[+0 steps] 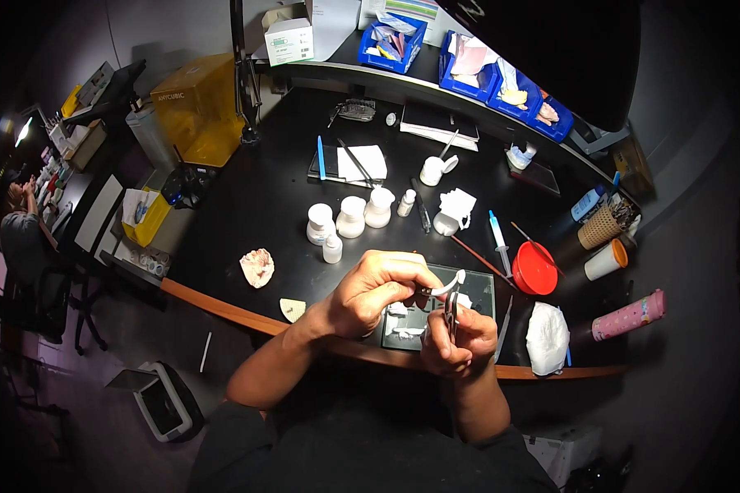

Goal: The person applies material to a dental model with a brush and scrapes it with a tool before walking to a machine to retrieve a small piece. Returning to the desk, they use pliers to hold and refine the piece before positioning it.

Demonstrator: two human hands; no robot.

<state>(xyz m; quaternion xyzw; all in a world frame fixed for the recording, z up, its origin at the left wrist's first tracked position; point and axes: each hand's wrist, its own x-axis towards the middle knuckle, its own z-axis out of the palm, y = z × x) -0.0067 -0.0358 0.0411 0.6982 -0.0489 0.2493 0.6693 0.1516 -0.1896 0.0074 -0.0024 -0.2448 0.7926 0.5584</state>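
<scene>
My left hand [380,294] is closed on a small curved white piece [446,287], held up over a dark glass plate [485,283]. Close by on the right, my right hand [460,338] is wrapped round a slim metal tool [451,314], whose upper end is at or very near the white piece. Several white bits [406,332] lie on the plate below my hands. Whether the tool touches the piece is too small to tell.
White bottles [351,217] stand beyond my left hand. To the right are a red bowl [534,268], a syringe [499,238], a white wrapped lump [547,338] and a pink bottle [629,315]. A pink cast [257,269] lies left. A person [20,222] sits far left.
</scene>
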